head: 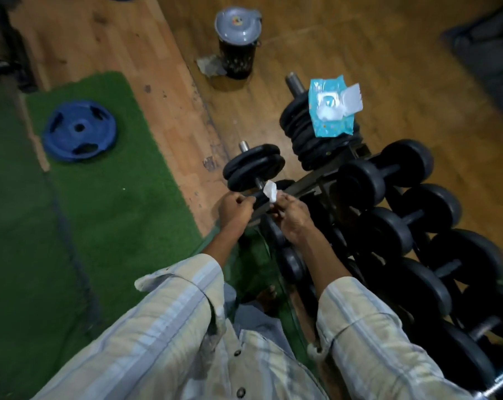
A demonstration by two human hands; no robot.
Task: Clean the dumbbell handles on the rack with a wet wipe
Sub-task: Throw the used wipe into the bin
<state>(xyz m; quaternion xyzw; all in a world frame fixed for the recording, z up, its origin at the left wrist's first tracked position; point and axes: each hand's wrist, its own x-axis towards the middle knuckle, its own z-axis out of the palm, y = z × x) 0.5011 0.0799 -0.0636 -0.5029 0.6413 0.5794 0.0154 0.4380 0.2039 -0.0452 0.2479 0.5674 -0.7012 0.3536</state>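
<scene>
Dumbbell handle (259, 184): short steel bar, rigid, heavy with its plates (253, 166), lying at the rack's (314, 180) near-left end, at about 12 o'clock from the hands. Right hand (292, 216) pinches a wet wipe (270, 191), limp, light and damp, against the bar. Left hand (235, 209) is curled at 9 o'clock of it; what it grips cannot be told. Judged best wrapped round the bare bar, clear of the plates. Wipe packet (331, 106), flap open, rests on stacked plates at 1 o'clock.
</scene>
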